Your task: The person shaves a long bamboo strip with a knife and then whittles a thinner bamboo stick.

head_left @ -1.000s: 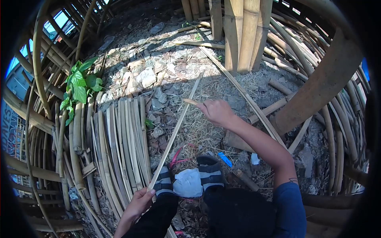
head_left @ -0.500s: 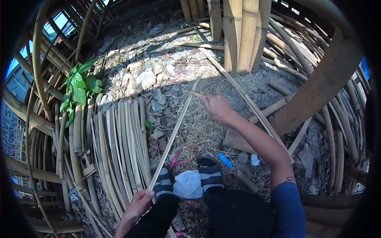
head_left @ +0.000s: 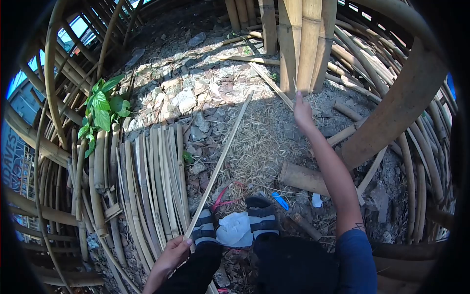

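Note:
A long thin bamboo strip [head_left: 220, 161] slants up from my left hand [head_left: 176, 251], whose fingers are closed round its lower part. The strip passes beside my left shoe, and its far tip lies over the dry shavings. My right hand [head_left: 303, 113] is raised out to the right, away from the strip, in front of the thick upright bamboo poles [head_left: 289, 44]. Its fingers are closed, with a thin, blurred blade-like thing pointing up from them; what it is cannot be made out clearly.
Split bamboo strips [head_left: 159, 171] lie side by side at the left. A blue object [head_left: 279, 200], a white crumpled sheet [head_left: 234, 229], pink ribbon [head_left: 221, 197] and a cut bamboo piece [head_left: 304, 177] are on the ground. A thick pole [head_left: 391, 108] leans at the right.
My right hand has moved off the strip's upper end, to the right and up. My left hand keeps its hold on the strip. The view has shifted slightly.

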Available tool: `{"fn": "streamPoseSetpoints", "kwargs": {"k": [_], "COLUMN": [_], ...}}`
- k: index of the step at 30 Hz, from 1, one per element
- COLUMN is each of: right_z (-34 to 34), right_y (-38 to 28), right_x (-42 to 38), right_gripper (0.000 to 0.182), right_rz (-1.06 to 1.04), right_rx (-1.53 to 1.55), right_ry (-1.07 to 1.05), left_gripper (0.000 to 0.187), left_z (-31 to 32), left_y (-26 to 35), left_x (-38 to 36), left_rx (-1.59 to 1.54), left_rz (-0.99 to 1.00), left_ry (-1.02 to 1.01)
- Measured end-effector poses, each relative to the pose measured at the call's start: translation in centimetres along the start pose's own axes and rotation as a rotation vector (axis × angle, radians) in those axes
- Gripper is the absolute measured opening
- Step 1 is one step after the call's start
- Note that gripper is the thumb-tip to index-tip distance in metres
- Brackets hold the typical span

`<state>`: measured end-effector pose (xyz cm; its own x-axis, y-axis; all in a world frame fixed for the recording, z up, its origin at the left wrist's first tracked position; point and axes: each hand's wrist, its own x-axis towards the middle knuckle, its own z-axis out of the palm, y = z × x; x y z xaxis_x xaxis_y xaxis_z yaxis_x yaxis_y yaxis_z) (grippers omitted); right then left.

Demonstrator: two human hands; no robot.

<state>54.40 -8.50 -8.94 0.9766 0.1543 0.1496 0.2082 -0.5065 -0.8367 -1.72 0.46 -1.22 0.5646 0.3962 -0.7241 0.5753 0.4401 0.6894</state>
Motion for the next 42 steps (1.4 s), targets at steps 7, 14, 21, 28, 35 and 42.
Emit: {"fn": "streamPoseSetpoints", "kwargs": {"k": [7,14,21,28,35,42], "right_z": [-0.7,-0.3,1.4,0.6,0.0,0.0], "right_y": [-4.0,-6.4,-6.6,-7.6,-8.2,-8.3], "right_x": [-16.9,-30.4,-32.3,-31.1,-30.3,-31.5], "right_gripper": [0.063,0.043,0.038,0.037,0.039,0.041], "right_rz": [-0.323,-0.844,0.240,0.214,0.334,0.303], "right_rx": [0.052,0.181,0.767,0.666,0.656,0.630], "right_ry": [-0.622,-1.238,-1.799,-1.672,-1.738,-1.739], "left_gripper": [0.031,0.028,0.026,0.027,0.030,0.031], "left_z": [0.3,1.5,1.7,1.7,1.8,1.9], "left_y": [0.3,1.9,2.6,2.6,2.9,2.6], "left_x": [0.4,1.3,1.3,0.8,0.7,0.7], "left_rx": [0.074,0.169,0.104,0.116,0.080,0.094], "left_rz": [0.050,0.129,0.162,0.172,0.131,0.165], "left_ry": [0.055,0.137,0.080,0.067,0.037,0.017]}}
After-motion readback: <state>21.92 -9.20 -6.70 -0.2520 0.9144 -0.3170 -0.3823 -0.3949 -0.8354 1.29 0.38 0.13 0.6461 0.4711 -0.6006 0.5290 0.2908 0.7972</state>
